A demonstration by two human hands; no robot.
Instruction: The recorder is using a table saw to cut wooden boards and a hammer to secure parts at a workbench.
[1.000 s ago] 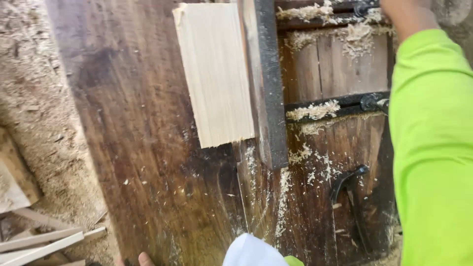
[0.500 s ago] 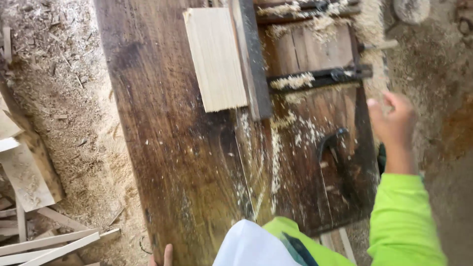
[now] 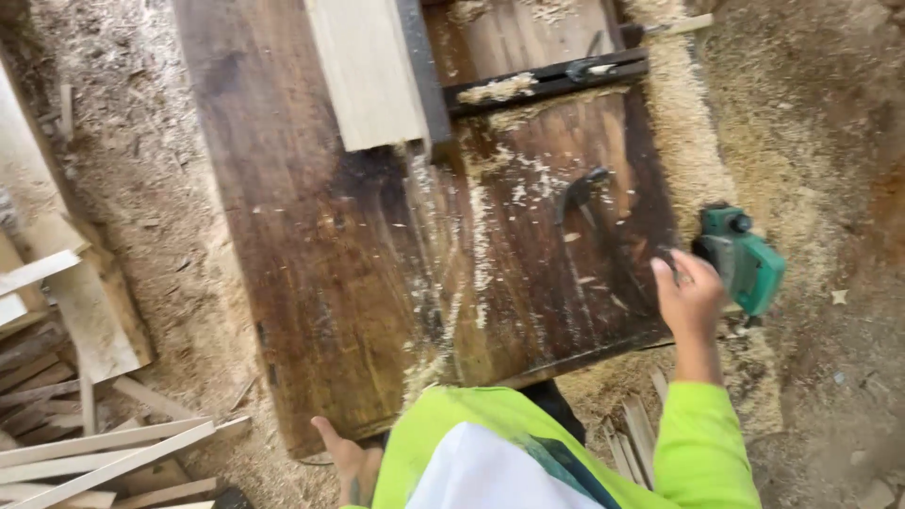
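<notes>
- Sitting just off the right edge of the dark tabletop (image 3: 358,283), the green planer (image 3: 745,262) rests on sawdust, just beyond the right hand (image 3: 691,300).
- The right hand's fingers (image 3: 671,273) are spread loosely and hold nothing; their tips point toward the planer, with the nearest just beside its body. Whether they touch it I cannot tell.
- That hand hovers over the tabletop's right edge, its arm in a bright yellow-green sleeve (image 3: 702,443).
- The left hand (image 3: 347,462) is at the tabletop's near edge, thumb up against the wood; its fingers are mostly hidden below the frame's bottom, so how wide they are I cannot tell.
- A dark hammer (image 3: 577,193) lies on the tabletop, left of and above the right hand, apart from it.
- A pale board (image 3: 368,75) lies on the tabletop's far part against a dark upright rail (image 3: 424,85), well apart from both hands.
- A dark bar (image 3: 547,80) crosses the far right of the tabletop, dusted with shavings.
- Pale offcuts (image 3: 94,443) lie heaped on the sawdust floor at the left.
</notes>
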